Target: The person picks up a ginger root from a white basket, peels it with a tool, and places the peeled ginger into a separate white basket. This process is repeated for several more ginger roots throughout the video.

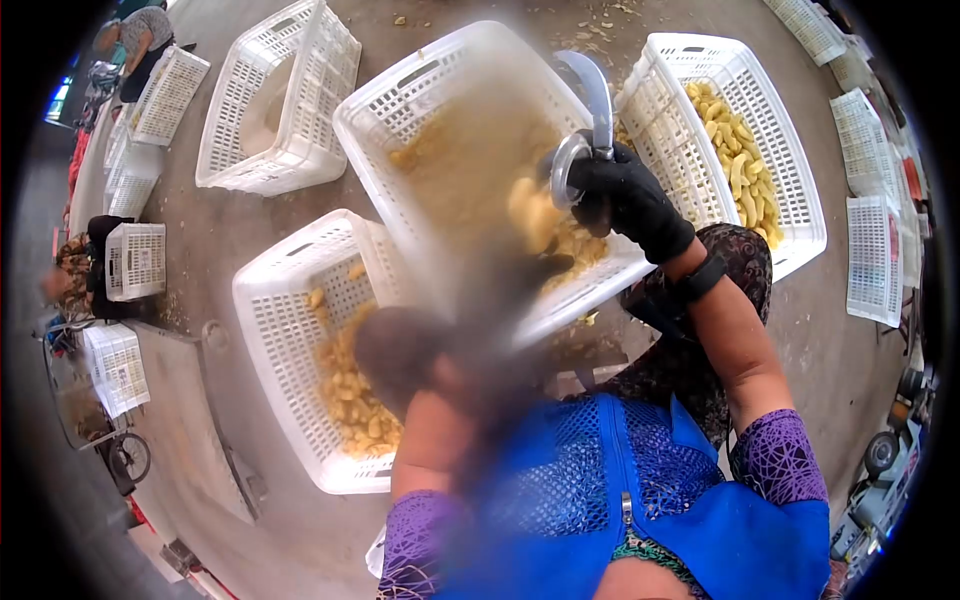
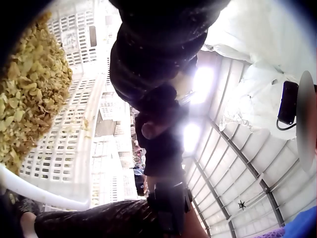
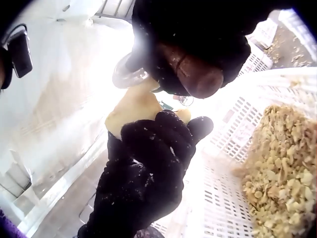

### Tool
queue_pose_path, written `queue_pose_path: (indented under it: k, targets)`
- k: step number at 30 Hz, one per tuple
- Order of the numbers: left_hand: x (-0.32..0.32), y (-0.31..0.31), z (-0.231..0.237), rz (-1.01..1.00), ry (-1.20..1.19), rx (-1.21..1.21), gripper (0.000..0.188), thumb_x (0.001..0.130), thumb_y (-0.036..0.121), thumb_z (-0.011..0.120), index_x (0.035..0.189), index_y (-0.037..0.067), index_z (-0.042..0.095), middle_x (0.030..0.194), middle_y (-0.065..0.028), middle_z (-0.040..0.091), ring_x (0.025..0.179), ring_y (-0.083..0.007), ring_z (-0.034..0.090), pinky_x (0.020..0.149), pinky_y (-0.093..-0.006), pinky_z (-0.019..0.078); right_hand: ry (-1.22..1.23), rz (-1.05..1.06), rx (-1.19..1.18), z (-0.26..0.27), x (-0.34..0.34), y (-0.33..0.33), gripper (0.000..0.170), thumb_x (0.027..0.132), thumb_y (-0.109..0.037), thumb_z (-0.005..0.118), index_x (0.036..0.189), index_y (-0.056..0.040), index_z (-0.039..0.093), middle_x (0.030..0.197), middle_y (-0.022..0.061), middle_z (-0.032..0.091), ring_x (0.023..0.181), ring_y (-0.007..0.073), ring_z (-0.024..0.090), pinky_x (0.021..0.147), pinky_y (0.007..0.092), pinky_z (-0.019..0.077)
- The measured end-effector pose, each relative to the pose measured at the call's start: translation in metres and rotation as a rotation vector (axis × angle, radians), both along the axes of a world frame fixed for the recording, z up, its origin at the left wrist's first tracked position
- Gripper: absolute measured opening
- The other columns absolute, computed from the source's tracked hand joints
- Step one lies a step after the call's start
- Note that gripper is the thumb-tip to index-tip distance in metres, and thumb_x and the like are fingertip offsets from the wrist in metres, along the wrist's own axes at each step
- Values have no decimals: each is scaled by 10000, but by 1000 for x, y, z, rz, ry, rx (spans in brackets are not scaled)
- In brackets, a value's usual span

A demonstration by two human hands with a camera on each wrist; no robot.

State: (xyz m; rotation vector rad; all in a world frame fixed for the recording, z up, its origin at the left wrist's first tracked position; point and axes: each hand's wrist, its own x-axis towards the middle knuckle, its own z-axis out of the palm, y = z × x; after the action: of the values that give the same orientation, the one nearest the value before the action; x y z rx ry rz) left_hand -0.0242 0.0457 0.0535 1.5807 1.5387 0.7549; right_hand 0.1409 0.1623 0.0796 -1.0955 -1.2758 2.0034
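Note:
In black gloves, both hands meet over the middle basket. My right hand [image 1: 630, 200] grips a curved knife [image 1: 598, 95] by its brown handle [image 3: 200, 79]. A shiny rounded metal part [image 1: 568, 170] shows beside those fingers. Below it, my left hand [image 3: 153, 163] holds a pale yellow peeled piece [image 3: 134, 110], with the metal close against the piece's top. In the head view a smudge blurs the left hand and the piece. The middle basket [image 1: 365, 120] contains pale yellow-brown shavings [image 3: 282, 173].
A white basket [image 1: 655, 70] of yellow curved pieces [image 1: 735, 150] stands at right. Another basket [image 1: 260, 310] with yellow pieces [image 1: 350, 390] is at lower left. A further basket [image 1: 320, 90] stands behind it. Scraps [image 1: 590, 30] litter the floor; other people [image 1: 145, 40] are at far left.

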Motion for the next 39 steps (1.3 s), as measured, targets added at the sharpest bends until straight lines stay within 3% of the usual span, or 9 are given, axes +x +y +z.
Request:
queue_pose_path:
  k: [8, 9, 11, 14, 26, 30, 33, 35, 39]
  targets:
    - [7, -1, 13, 345, -838, -94, 278, 975, 114, 398, 1197, 3, 523, 1023, -93, 625, 917, -171, 596, 804, -286, 480, -184, 11, 60, 4, -5, -6, 177, 805, -169, 650, 923, -41, 615, 674, 21, 579, 501, 89, 513, 456, 212, 394]
    - [5, -1, 14, 346, -837, -97, 278, 975, 114, 398, 1197, 3, 523, 1023, -93, 625, 917, -171, 596, 804, -286, 480, -164, 9, 91, 4, -5, -6, 171, 809, -182, 655, 905, -45, 617, 651, 21, 572, 484, 91, 508, 444, 216, 387]
    - [-1, 3, 18, 154, -25, 155, 206, 916, 103, 506, 1087, 8, 572, 950, -112, 642, 857, -199, 617, 767, -317, 491, -140, 1, 122, 10, -7, -6, 169, 813, -196, 659, 887, -49, 619, 628, 21, 566, 466, 93, 503, 431, 221, 381]
    - [4, 8, 35, 108, 155, 292, 165, 857, 92, 580, 1000, 11, 589, 890, -131, 652, 810, -229, 634, 728, -343, 498, -283, -116, 110, 18, -5, -6, 173, 822, -211, 660, 877, -51, 625, 592, 15, 551, 443, 91, 490, 413, 220, 365]
    - [12, 7, 38, 169, 326, 51, 204, 902, 162, 546, 1020, 1, 586, 882, -154, 658, 813, -276, 646, 720, -348, 498, -295, -70, 258, -10, -7, -7, 198, 834, -146, 605, 970, -8, 645, 644, 10, 597, 473, 44, 498, 404, 180, 369]
    - [20, -3, 48, 265, 196, 25, 209, 910, 159, 544, 1023, -11, 587, 888, -144, 666, 820, -257, 650, 723, -349, 498, 332, -261, 11, -24, 16, 34, 199, 856, -242, 610, 834, -45, 620, 532, -12, 538, 410, 40, 475, 371, 173, 338]
    - [49, -5, 58, 566, 82, 312, 208, 902, 139, 555, 1040, -14, 584, 911, -142, 668, 833, -239, 652, 728, -337, 496, 278, -154, -212, -60, 23, 38, 188, 855, -217, 615, 865, -30, 626, 584, 9, 572, 433, 61, 507, 378, 187, 354]
    - [26, -4, 46, 401, 13, -35, 218, 895, 112, 560, 1073, -12, 575, 949, -130, 661, 862, -205, 640, 741, -317, 491, -9, -103, 225, -16, 0, -5, 197, 848, -206, 630, 908, -18, 634, 656, 31, 606, 468, 71, 529, 391, 194, 371]
    - [11, 0, 21, 275, -41, -84, 221, 893, 101, 558, 1085, -7, 572, 974, -118, 656, 890, -183, 628, 749, -306, 489, -210, -41, 262, -1, -4, -16, 273, 843, -282, 648, 960, -35, 654, 664, 15, 615, 537, 84, 558, 466, 244, 448]
